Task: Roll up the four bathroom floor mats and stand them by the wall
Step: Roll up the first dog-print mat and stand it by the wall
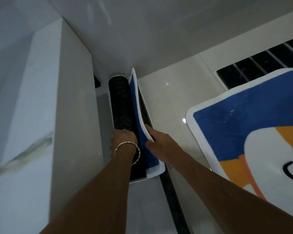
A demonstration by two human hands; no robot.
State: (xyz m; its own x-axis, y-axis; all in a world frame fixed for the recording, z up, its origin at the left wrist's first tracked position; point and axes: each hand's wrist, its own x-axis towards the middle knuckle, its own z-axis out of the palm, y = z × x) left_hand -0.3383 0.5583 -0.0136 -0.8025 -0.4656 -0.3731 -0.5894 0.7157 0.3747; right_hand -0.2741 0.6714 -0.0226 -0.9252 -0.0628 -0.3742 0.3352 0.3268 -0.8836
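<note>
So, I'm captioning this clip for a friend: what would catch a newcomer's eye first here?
Probably the flat blue, orange and white cartoon mat at right. Then both hands at centre: the left hand, bangled, rests on the dark rolled mat, while the right hand holds its blue flap.

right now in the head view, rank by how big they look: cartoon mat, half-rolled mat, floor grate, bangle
1. cartoon mat, even though the frame cuts it off
2. half-rolled mat
3. floor grate, partly covered and cut off, so its place below the half-rolled mat is unsure
4. bangle
</note>
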